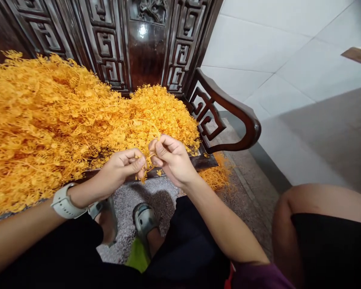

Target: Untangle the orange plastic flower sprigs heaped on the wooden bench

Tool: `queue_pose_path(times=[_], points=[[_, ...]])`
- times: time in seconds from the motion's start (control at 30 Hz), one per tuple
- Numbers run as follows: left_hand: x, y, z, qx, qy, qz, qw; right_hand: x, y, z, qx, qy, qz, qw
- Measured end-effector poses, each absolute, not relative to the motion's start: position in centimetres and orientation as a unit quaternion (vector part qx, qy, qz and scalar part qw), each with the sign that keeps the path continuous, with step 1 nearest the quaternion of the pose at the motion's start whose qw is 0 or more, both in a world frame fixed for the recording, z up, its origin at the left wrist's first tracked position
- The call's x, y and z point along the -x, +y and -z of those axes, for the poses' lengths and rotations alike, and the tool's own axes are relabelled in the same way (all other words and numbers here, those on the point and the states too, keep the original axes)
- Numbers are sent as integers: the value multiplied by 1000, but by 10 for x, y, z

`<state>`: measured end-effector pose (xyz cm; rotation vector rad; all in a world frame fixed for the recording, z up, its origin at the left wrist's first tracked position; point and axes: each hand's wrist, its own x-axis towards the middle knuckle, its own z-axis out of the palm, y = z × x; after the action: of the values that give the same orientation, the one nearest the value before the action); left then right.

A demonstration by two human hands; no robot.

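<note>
My left hand (126,162), with a pale watch strap on its wrist, pinches a small orange plastic sprig (144,174) between thumb and fingers. Close on its right, my right hand (170,156) is closed on a thin orange plastic stem (159,135), part of which sticks up past the thumb. A thin orange strand spans the small gap between both hands. Whether it is one piece or two I cannot tell. Behind the hands a big heap of orange plastic sprigs (63,116) covers the bench seat, with a denser mound (165,110) at its right end.
The dark carved wooden bench has a curved armrest (243,132) on the right. Loose orange bits (215,172) lie on the floor below it. A white tiled wall (258,44) rises behind. Another person's bent knee (313,200) is at the lower right.
</note>
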<state>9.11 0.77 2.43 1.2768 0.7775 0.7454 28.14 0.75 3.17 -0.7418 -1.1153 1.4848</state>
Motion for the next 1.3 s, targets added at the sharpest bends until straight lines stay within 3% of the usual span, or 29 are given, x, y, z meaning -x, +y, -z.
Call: queue_pose_path(times=[0.17, 0.23, 0.4, 0.63, 1.03, 1.17, 1.3], points=[[-75, 0, -25, -711, 238, -128, 649, -337, 26, -52, 316, -458, -520, 648], [-72, -6, -14, -783, 218, -51, 580, -365, 31, -56, 323, -471, -464, 677], [-74, -11, 44, -918, 217, -44, 328, -389, 35, -47, 317, -472, -441, 695], [-83, 24, 111, -944, 233, -45, 229, -354, 39, -40, 373, -439, -457, 678], [-96, 68, 83, -920, 371, 4, 124, -351, 33, -27, 415, -473, -432, 646], [-98, 60, 79, -910, 411, 1, 47, -349, 32, -26, 399, -481, -410, 665], [-81, 63, 75, -892, 451, -18, 12, -349, 39, -21, 339, -477, -338, 737]])
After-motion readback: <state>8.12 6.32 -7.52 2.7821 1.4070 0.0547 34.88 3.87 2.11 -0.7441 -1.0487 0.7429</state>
